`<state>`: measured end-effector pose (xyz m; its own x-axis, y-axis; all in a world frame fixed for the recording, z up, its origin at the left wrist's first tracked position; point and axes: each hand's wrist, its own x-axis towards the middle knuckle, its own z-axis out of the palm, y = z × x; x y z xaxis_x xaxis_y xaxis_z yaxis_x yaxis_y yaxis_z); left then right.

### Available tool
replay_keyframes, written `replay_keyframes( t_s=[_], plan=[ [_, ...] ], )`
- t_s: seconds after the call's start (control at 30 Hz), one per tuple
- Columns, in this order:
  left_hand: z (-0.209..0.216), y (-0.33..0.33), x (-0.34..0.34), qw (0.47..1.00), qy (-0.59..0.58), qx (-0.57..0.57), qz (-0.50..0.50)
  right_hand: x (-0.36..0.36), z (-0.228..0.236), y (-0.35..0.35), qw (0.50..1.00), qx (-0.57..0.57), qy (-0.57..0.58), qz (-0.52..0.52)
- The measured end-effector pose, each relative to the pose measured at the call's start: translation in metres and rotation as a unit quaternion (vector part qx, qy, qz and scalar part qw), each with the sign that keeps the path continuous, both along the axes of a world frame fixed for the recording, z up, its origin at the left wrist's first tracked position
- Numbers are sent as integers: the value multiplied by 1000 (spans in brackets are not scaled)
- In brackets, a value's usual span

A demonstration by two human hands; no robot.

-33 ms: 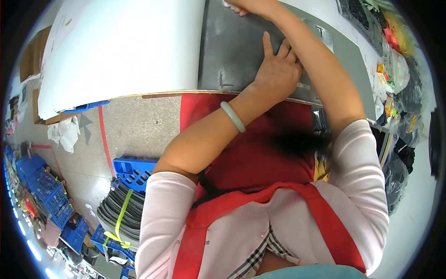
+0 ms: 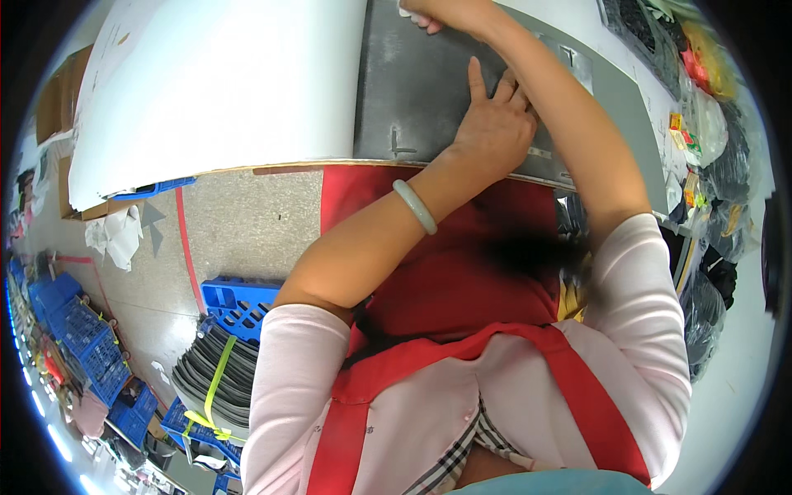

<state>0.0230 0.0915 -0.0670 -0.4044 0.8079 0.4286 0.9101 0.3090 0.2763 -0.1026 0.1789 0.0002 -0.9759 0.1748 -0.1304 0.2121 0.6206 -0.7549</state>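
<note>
A dark grey flat sheet (image 2: 412,91) lies on the table, with pale smudges and an L-shaped mark near its front edge. My left hand (image 2: 495,128) rests on it, palm down with fingers spread and nothing held; a pale bangle is round that wrist. Reaching over from the right, my right hand (image 2: 441,14) is at the top edge of the picture, partly cut off. Its fingers are closed on a small white wad (image 2: 405,10) against the sheet's far part. Most of the wad is hidden.
White sheeting (image 2: 223,82) covers the table's left side. Plastic bags (image 2: 726,148) line the right. Below left stand a strapped stack of dark sheets (image 2: 210,371), a blue crate (image 2: 235,297) and more blue baskets (image 2: 91,346). A cardboard box (image 2: 62,99) sits far left.
My right hand has shifted very slightly toward me and to the right with the white wad. My left hand stays in place on the sheet.
</note>
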Motion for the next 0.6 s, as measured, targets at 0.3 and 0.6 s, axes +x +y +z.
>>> replay_keyframes(
  t_s=[0.3,0.6],
  plan=[
    [-24,-1,0,994,-40,105,-15,115,9,-54,982,-119,-83,117],
    [-21,3,-2,996,20,81,-7,131,20,-85,964,205,-130,109]
  ],
)
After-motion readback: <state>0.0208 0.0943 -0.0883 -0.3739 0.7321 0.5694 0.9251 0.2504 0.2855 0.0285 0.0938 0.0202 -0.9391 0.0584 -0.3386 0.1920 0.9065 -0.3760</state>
